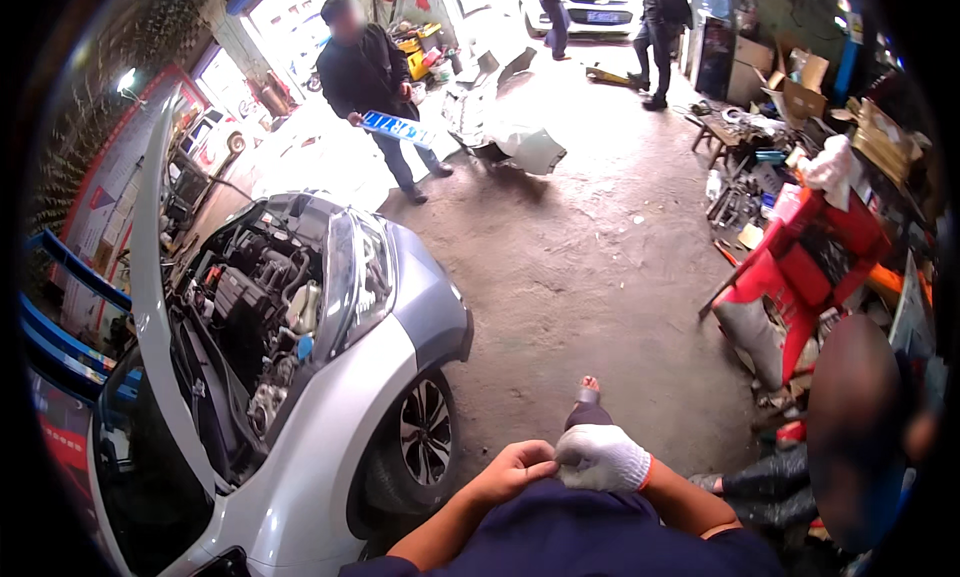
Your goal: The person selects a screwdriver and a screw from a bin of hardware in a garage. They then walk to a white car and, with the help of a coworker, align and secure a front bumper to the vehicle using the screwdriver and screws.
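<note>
- Fingers (541,454) of the bare left hand (512,469): bent, thumb and forefinger close together, meeting the fingertips of the gloved right hand (610,465).
- Whether the left fingers pinch the glove or some small item cannot be told; the contact point is too small.
- Right fingers: curled inward; their tips are hidden, so whether they grip anything cannot be determined.
- White glove (622,459): worn on the right hand, located to the right of the silver car (335,407), near its front wheel (425,432).
- Car: hood (152,287) raised, engine (245,287) exposed.
- Beyond the car's front: a standing person (365,67) in dark clothing holds a blue plate (395,129).
- Past that same end of the car, to the right of that person: loose body panels (530,149) on the floor (590,257).
- Well to the right of the car: a cardboard box (805,99) among heaped parts, and a blurred co-worker (858,437) nearer the wearer.
- Left of the car: blue metal beams (65,329).
</note>
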A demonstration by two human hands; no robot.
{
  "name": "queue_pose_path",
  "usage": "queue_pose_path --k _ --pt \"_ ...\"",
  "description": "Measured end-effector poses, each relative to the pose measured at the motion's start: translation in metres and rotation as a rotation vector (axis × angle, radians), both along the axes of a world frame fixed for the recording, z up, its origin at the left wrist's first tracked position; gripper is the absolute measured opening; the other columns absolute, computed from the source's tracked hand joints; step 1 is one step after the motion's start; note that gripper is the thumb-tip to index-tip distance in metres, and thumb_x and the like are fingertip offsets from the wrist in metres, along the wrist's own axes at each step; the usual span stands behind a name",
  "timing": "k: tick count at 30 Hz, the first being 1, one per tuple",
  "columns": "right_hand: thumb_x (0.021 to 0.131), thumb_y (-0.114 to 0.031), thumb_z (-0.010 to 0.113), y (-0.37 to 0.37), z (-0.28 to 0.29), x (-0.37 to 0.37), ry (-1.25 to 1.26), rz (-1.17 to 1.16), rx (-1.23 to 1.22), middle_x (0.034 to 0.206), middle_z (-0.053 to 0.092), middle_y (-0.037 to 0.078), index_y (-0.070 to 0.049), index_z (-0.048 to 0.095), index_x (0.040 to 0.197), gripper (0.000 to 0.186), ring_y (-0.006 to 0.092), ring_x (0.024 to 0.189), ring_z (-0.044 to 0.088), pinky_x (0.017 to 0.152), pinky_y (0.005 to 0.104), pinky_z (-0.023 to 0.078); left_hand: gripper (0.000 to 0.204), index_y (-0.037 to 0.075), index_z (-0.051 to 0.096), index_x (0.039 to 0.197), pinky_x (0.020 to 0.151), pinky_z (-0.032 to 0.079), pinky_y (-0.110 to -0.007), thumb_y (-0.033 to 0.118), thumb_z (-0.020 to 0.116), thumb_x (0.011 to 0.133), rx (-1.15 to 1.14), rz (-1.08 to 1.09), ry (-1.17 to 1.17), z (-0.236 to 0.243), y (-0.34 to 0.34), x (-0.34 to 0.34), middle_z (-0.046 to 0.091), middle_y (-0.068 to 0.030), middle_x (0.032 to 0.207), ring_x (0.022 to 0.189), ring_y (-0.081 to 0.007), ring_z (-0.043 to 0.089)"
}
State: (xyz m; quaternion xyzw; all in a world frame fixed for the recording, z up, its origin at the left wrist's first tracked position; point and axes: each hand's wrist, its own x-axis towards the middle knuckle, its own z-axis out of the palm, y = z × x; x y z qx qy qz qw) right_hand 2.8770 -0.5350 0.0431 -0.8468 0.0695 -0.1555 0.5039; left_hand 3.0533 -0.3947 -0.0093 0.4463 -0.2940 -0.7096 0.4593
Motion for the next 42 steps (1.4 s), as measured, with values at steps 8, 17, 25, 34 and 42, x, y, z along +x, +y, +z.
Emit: queue_pose_path --k 8,17,25,34,42 --pt "0.080 -0.021 0.065 -0.187 0.016 0.156 0.062 0.408 -0.011 0.083 0.061 0.014 -0.006 0.064 0.088 0.017 0.0340 0.076 0.061 0.066 0.0402 0.049 0.019 -0.001 0.062 0.107 0.089 0.045 -0.026 0.007 0.064 0.089 0.126 0.263 0.105 0.038 -0.139 0.116 0.065 -0.0042 0.102 0.096 -0.0111 0.059" --pt "0.075 -0.018 0.069 -0.357 0.012 0.321 0.119 0.339 -0.120 0.075 0.060 0.011 -0.007 0.061 0.078 0.014 0.0324 0.070 0.060 0.063 0.0406 0.049 0.019 0.000 0.062 0.105 0.080 0.046 -0.023 0.008 0.066 0.088 0.064 0.319 0.388 -0.006 -0.315 0.265 0.064 -0.0013 0.094 0.087 -0.0088 0.058" --pt "0.072 -0.014 0.073 -0.481 0.041 0.474 0.148 0.119 -0.131 0.080 0.063 0.009 -0.008 0.064 0.083 0.016 0.0293 0.073 0.061 0.065 0.0374 0.049 0.020 0.000 0.060 0.108 0.086 0.046 -0.027 0.005 0.063 0.089 -0.016 0.319 0.517 0.004 -0.463 0.421 0.064 -0.0057 0.102 0.095 -0.0129 0.060" --pt "0.074 -0.015 0.072 -0.607 0.005 0.641 -0.017 0.473 -0.037 0.083 0.062 0.010 -0.009 0.063 0.089 0.019 0.0299 0.075 0.062 0.066 0.0378 0.051 0.017 0.002 0.058 0.107 0.085 0.049 -0.028 0.007 0.060 0.091 0.012 0.587 0.429 -0.010 -0.543 0.539 0.064 -0.0049 0.101 0.094 -0.0132 0.061" --pt "0.075 -0.020 0.071 -0.709 0.024 0.789 -0.169 0.846 -0.060 0.078 0.062 0.009 -0.008 0.063 0.084 0.018 0.0296 0.070 0.062 0.064 0.0398 0.049 0.015 0.002 0.058 0.104 0.085 0.046 -0.029 0.009 0.056 0.091 0.001 1.056 0.541 0.035 -0.625 0.601 0.062 -0.0050 0.098 0.093 -0.0138 0.059"
